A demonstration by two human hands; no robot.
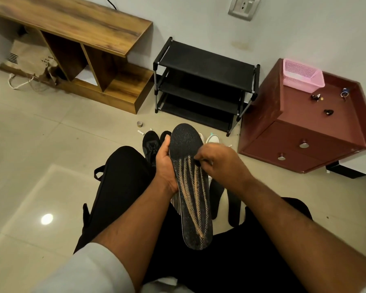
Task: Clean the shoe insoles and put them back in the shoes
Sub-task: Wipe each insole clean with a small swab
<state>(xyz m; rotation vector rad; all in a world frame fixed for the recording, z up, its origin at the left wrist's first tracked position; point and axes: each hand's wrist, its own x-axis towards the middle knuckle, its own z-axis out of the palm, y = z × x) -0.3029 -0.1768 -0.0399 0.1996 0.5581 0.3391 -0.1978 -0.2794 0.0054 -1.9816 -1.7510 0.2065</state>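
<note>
Left hand [164,163] grips the insole [190,187] by its left edge, fingers curled behind; right hand [217,159] pinches something small and dark against its face.

No readable text in frame.
Insole [190,187] held at centre showed only tan streaks, no print or brand; wall socket [244,7] at upper right carried no legible marking; nothing else was lettered.
</note>
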